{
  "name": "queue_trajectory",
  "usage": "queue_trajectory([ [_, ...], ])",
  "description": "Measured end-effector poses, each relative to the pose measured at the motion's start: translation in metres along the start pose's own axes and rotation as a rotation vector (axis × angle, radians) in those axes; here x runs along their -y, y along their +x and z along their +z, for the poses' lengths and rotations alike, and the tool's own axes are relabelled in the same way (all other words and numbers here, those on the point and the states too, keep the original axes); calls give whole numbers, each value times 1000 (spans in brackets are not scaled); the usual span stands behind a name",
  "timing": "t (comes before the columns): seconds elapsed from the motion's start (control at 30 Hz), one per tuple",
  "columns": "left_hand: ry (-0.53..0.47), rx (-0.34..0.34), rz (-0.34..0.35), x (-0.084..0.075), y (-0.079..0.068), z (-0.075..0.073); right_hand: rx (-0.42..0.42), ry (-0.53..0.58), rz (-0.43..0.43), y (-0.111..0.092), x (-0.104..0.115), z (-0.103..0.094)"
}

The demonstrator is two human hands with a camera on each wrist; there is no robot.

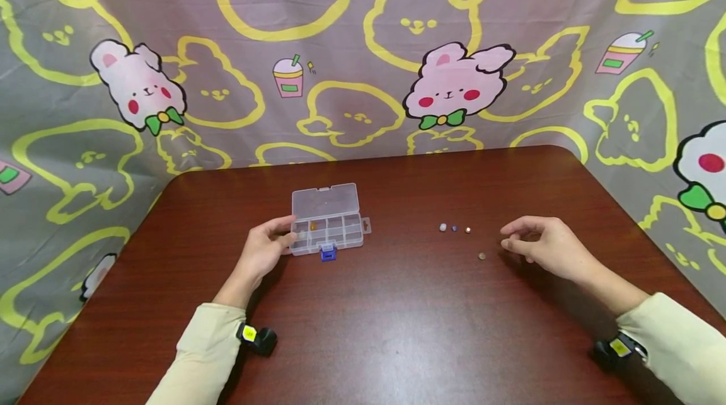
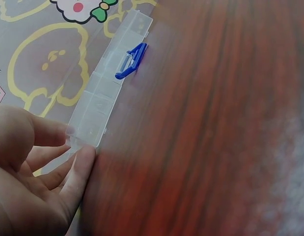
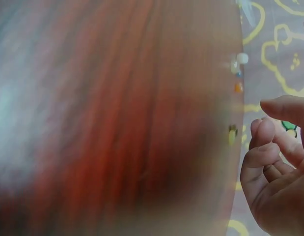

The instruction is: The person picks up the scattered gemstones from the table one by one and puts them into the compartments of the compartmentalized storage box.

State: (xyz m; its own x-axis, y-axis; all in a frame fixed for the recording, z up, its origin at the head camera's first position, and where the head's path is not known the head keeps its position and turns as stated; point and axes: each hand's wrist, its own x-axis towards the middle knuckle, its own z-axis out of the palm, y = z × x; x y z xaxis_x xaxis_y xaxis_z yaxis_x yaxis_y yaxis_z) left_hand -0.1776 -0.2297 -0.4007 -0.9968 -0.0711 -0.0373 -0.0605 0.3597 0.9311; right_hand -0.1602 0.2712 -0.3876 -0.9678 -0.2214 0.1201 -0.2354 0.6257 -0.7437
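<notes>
A clear plastic compartment box [image 1: 347, 244] sits on the table with its lid [image 1: 325, 202] raised at the back and a blue latch [image 1: 328, 254] at the front. My left hand [image 1: 265, 250] grips its left end, thumb at the front corner and fingers behind, as the left wrist view also shows. An amber bead [image 1: 313, 226] lies in one compartment. To the right, a white bead [image 1: 443, 227], a small blue bead [image 1: 454, 228] and a shiny coppery bead [image 1: 467, 230] form a row. Nearer me is a brownish bead [image 1: 482, 256]. Just right of them hovers my right hand [image 1: 543, 246], fingers loosely bent, thumb apart, nothing held.
The dark red-brown wooden table [image 1: 386, 329] has rounded far corners. A patterned cloth [image 1: 340, 33] hangs behind it and along both sides. Each wrist wears a strap with a small black camera [image 1: 264, 341].
</notes>
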Motion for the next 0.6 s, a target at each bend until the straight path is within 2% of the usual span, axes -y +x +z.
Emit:
queue_trajectory([
  [0.2,-9,-3,12,2,1,1,-3,-11,12,-2,-10,-7],
  [0.37,-11,-6,15,3,1,1,27,-13,67,-2,-14,-11],
  [0.6,-18,-4,2,2,1,1,66,-2,98,-3,-19,-14],
])
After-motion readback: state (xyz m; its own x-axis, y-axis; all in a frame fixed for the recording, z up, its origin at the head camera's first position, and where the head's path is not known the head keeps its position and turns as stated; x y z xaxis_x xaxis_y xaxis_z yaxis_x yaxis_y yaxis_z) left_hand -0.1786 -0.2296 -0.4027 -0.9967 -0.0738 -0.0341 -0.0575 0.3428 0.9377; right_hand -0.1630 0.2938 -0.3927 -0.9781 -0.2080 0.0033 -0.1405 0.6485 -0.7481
